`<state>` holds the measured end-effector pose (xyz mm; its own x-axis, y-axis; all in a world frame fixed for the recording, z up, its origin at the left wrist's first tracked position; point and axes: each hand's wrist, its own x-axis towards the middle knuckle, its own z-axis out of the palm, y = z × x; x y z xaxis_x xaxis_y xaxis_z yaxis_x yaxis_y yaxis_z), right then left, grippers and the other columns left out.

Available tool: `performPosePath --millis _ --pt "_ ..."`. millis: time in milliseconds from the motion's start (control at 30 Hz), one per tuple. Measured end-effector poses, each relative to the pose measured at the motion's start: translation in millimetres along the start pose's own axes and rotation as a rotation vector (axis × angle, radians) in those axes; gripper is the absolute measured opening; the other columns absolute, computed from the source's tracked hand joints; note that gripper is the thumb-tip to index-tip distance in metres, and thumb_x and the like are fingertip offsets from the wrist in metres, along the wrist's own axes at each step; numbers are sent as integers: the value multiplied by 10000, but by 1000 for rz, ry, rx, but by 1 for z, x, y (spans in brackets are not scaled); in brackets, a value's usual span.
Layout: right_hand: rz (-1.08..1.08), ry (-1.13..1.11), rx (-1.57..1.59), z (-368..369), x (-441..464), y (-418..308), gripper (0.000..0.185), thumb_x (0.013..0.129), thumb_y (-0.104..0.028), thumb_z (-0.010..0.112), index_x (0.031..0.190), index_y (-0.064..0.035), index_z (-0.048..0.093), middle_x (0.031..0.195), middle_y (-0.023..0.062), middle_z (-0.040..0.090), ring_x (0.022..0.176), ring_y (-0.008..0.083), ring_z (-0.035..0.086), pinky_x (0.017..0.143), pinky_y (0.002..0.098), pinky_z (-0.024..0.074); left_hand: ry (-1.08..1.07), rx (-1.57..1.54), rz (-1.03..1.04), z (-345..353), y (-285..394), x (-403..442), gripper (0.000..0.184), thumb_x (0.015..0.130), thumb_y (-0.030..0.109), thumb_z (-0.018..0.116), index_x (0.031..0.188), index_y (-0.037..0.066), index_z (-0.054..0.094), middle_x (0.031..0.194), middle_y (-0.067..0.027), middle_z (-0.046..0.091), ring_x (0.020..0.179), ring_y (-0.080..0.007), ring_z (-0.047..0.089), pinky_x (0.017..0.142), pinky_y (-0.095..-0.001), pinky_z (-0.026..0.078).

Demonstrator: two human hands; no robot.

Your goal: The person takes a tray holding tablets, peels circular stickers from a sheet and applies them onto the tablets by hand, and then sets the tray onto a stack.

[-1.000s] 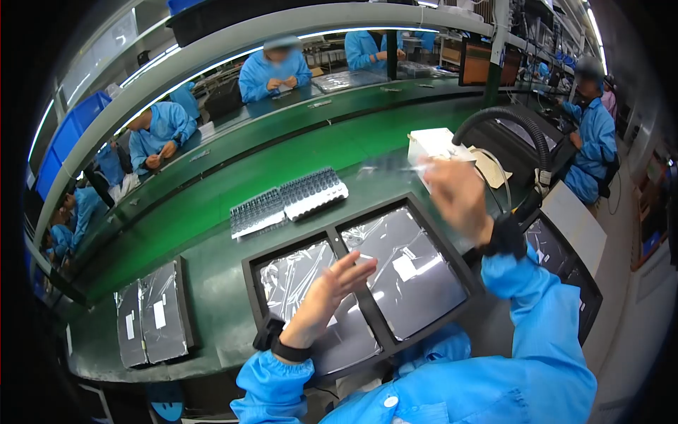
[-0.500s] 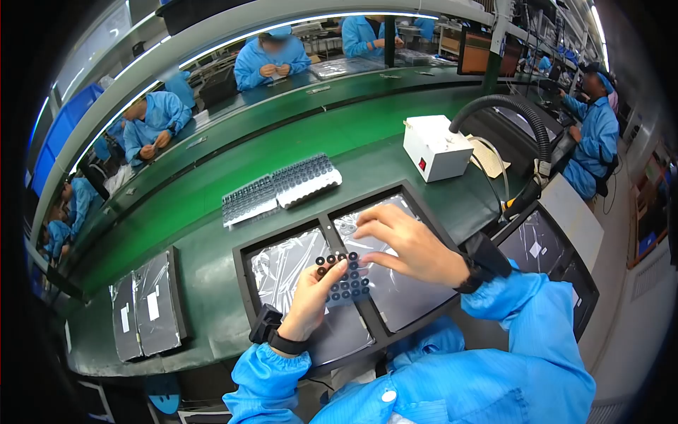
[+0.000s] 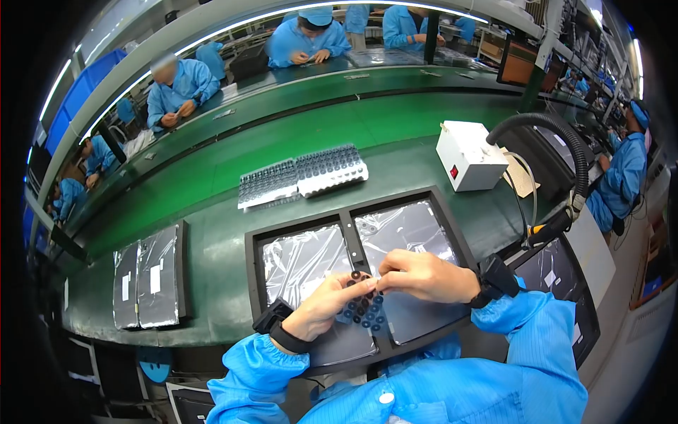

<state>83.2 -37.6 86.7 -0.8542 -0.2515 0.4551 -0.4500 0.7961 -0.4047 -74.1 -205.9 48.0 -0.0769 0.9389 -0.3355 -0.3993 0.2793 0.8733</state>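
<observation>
Disc sheet [image 3: 362, 311] still bore many discs [image 3: 378, 309]. Left hand [image 3: 321, 305] pinched it by the near edge of the bench [image 3: 212, 265]; right hand [image 3: 432, 278] adjoined, hold unclear.

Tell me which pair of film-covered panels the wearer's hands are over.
The middle pair, between the others: both left hand and right hand are above it. No hands are over the far-left pair or the right pair.

The single view looks forward and down from the wearer's head, close above the left hand [image 3: 322, 307] and right hand [image 3: 432, 277], wide enough to take in the bench [image 3: 215, 268] and co-workers [image 3: 182, 88] well beyond them.
</observation>
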Motion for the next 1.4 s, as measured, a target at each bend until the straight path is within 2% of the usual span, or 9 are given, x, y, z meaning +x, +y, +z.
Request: performPosePath --millis 200,300,400,500,600,733,1033,1267,1400 --pt "52 158 -40 -6 -14 2 200 742 -48 740 931 -93 689 1017 102 568 900 259 592 763 351 508 37 95 -18 14 15 11 250 913 292 669 972 50 689 873 9 668 804 -64 600 717 -218 455" --pt "94 270 -100 -13 -26 6 210 710 -44 757 904 -100 701 1044 92 570 938 254 584 802 353 501 105 451 312 5 19 36 256 917 270 656 956 18 679 841 -1 675 795 -77 615 718 -224 463" --pt "153 397 -176 -17 -39 15 213 684 -26 772 873 -100 707 1063 80 574 958 251 581 789 340 506 351 1192 635 -11 32 65 184 881 230 659 944 57 668 1009 -38 675 1005 -201 598 940 -356 393" --pt "234 537 -171 -15 -48 21 239 684 18 770 881 -105 713 1072 83 570 943 236 582 758 331 512 488 1455 724 -16 24 88 188 857 248 662 917 69 661 1062 -46 650 1115 -248 533 995 -451 306" --pt "239 544 -137 -12 -49 24 232 685 13 770 879 -98 707 1073 83 569 931 238 587 751 330 513 576 1590 749 -11 18 95 195 845 262 670 909 78 663 1045 -41 645 1124 -235 527 966 -486 302" --pt "238 519 -96 -6 -45 26 226 691 7 768 882 -91 699 1073 84 568 924 241 592 747 332 513 534 1502 742 -17 19 97 197 845 269 671 903 81 665 1026 -39 644 1126 -230 525 997 -483 291" --pt "248 543 -292 -16 -47 19 239 672 -6 762 886 -83 689 1058 82 585 926 249 596 754 345 506 339 1442 633 -8 25 84 138 893 186 624 957 65 646 1135 -135 593 1080 -305 572 1106 -645 192" --pt "208 499 -402 -36 -33 28 214 686 -24 744 877 -74 660 1049 82 581 921 254 590 757 363 494 408 1660 757 6 7 80 146 878 154 624 969 40 608 1137 -205 618 1020 -310 628 1109 -571 266" --pt "352 498 -260 -33 -11 46 125 756 -41 711 839 -36 618 1032 89 559 903 253 574 755 370 486 376 1742 737 20 2 75 122 841 102 630 924 27 579 1075 -217 625 981 -309 646 1107 -528 300"
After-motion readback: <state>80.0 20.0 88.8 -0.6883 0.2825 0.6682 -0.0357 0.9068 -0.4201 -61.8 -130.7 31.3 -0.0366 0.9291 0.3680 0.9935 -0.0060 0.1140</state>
